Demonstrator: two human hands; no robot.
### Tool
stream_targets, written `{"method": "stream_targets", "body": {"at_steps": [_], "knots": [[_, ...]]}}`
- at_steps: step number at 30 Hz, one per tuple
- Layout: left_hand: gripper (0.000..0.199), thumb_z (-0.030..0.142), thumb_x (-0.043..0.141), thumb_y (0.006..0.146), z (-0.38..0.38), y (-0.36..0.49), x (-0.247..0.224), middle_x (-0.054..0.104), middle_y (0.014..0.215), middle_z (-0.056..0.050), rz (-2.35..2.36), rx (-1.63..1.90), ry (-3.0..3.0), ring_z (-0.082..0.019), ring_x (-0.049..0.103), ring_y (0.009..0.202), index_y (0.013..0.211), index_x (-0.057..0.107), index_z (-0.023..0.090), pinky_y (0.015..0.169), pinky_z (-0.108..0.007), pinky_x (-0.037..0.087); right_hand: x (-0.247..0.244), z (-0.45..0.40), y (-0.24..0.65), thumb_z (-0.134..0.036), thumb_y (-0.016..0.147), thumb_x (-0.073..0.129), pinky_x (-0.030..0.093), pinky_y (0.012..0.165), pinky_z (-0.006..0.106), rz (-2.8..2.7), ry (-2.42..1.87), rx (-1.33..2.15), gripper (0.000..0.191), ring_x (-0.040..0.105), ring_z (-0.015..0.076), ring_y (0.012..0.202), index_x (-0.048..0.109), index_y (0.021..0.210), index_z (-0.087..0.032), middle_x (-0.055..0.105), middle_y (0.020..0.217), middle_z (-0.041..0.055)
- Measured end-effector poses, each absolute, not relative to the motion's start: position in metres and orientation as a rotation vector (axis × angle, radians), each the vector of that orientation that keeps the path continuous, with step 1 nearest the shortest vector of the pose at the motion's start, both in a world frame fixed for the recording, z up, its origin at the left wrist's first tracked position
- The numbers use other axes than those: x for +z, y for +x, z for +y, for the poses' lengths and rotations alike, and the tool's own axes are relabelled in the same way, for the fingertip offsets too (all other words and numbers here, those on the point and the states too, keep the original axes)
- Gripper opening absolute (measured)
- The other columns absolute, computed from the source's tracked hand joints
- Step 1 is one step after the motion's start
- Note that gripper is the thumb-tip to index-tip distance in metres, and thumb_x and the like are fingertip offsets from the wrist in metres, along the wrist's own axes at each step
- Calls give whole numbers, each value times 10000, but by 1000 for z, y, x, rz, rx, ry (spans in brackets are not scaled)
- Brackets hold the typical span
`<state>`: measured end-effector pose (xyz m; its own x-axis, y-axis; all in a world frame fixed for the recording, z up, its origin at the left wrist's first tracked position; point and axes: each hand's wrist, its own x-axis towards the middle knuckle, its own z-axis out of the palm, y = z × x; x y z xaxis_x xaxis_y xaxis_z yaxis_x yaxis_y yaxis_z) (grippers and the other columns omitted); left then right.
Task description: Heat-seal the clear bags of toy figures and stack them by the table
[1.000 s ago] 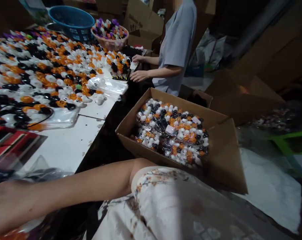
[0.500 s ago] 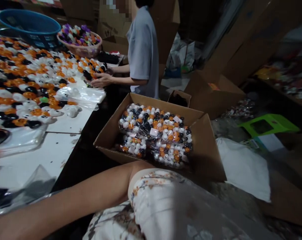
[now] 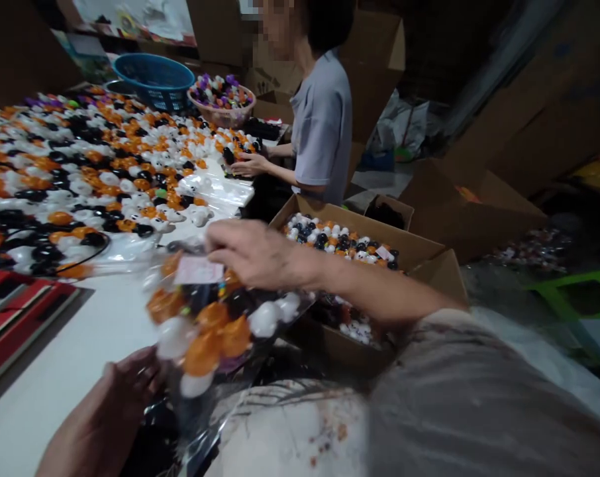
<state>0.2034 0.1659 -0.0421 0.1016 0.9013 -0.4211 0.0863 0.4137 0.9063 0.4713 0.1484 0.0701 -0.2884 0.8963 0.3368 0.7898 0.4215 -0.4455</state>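
A clear plastic bag point(image 3: 205, 338) of orange, white and black pieces with a pale pink label hangs over the table's near edge, blurred by motion. My right hand point(image 3: 250, 252) grips its top, fingers closed on the plastic. Low at the bag's left side is my left hand point(image 3: 116, 391), its fingers curled beside or against the bag; whether they hold it cannot be made out. Behind my right forearm, a cardboard box point(image 3: 439, 265) holds several similar filled bags point(image 3: 330, 235).
Loose orange, white and black pieces point(image 3: 81, 165) cover the white table point(image 3: 96, 331). A red object point(image 3: 16, 318) lies at left. A blue basket point(image 3: 153, 79) and a pink basket point(image 3: 225, 116) stand at the back. A person point(image 3: 324, 126) handles pieces across the table.
The view has shifted left. My right arm and the filled bag now show over the table edge, and my left hand appears at the lower left. The other person stays at the table.
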Motion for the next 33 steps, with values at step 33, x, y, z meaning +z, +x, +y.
{"method": "stream_targets", "body": {"at_steps": [33], "knots": [[203,198,510,939,159,166,-135,673,1163,-137,1403,650,295,-184,687,918,989,681,99,684,-247,597,-60,129,574,-102,887,467,307,1073,408,-1934,-1901,616,165,402,249,1260,468,737,-172,477,1320,130]]}}
